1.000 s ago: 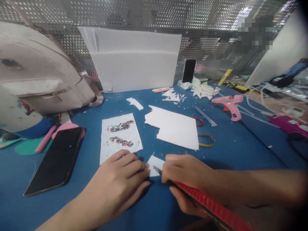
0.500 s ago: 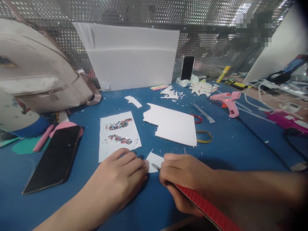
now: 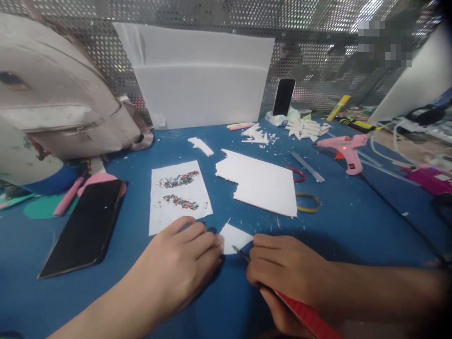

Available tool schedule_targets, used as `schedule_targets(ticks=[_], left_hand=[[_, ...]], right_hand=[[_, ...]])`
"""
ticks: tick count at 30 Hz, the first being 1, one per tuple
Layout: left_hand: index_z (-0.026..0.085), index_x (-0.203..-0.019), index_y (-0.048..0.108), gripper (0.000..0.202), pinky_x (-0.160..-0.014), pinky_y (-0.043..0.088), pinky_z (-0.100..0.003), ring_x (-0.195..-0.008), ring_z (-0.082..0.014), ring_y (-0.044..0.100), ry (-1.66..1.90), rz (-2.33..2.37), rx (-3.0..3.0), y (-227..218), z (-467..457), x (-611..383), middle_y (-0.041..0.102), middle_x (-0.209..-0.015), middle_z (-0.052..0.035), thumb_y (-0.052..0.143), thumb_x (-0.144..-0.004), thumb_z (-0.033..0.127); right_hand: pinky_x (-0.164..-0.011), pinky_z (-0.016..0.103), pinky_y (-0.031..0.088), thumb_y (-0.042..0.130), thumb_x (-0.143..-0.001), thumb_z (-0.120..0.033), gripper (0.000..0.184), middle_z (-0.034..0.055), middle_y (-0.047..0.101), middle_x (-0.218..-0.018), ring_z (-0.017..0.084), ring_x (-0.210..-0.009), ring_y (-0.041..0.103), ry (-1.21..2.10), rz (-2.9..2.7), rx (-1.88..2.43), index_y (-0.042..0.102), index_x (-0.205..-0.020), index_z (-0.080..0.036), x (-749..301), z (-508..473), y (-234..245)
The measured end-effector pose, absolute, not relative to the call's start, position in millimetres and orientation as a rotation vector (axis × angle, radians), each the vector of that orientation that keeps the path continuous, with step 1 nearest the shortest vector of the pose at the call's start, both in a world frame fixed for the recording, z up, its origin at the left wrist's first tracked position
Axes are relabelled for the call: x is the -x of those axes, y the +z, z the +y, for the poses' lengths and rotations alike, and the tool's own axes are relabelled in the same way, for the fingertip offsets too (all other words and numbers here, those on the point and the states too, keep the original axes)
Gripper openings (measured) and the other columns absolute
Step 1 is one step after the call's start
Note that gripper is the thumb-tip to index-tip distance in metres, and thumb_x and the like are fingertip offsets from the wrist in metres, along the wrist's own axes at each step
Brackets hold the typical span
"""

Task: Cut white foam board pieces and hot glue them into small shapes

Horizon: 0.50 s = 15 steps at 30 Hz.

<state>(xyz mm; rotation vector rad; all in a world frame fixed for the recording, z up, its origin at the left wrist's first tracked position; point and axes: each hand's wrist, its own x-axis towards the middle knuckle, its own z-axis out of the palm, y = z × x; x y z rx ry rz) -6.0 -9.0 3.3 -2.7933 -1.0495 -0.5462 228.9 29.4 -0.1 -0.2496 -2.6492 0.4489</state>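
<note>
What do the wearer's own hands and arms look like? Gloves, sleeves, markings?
Left hand and right hand are bare: no gloves. No rings, watch or bracelet can be made out, and no markings or cables on them. Both forearms show no sleeve in view. Nail details are unclear.

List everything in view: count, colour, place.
Card piece: 1, white, between hands
Cutter: 1, red, right hand
Sheet: 1, white, multicoloured flakes, centre-left
Notched board: 1, white, centre
Loops: 2, red and yellow, beside board
Glue gun: 1, pink, right
Phones: 2, black-screened, left, back
Backpack: 1, pale, left
Panel: 1, white, back
Scraps: several, white, back
Clutter: several, mixed, both edges
Table: 1, blue, beneath
Mesh: 1, grey, behind
Left hand: 1, at card
Right hand: 1, holding cutter
</note>
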Motion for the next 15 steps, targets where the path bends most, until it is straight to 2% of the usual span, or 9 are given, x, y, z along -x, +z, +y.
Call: schedule_targets(ticks=[11, 15], left_hand=[[0.013, -0.092, 0.066, 0.016, -0.067, 0.046, -0.038, -0.069, -0.0187, 0.057, -0.524, -1.063, 2.814, 4.5, -9.8, 7.6, 0.063, -0.078, -0.0027, 0.05, -0.094, 0.013], [0.012, -0.094, 0.066, 0.016, -0.068, 0.047, -0.039, -0.071, -0.019, 0.058, -0.572, -1.042, 2.81, 4.1, -10.5, 8.0, 0.066, -0.082, -0.0038, 0.05, -0.094, 0.013]], right_hand=[[-0.06, 0.029, 0.033, 0.044, -0.087, -0.01, 0.018, 0.0008, 0.048, -0.066, 0.014, -0.06, 0.033, 0.285, -2.729, 0.089, 0.053, -0.071, -0.014, -234.6, 30.0, -4.8], [-0.06, 0.029, 0.033, 0.045, -0.09, -0.016, 0.024, 0.0013, 0.048, -0.064, 0.015, -0.06, 0.033, 0.214, -2.729, 0.1, 0.054, -0.068, -0.015, -235.8, 26.6, -8.3]])
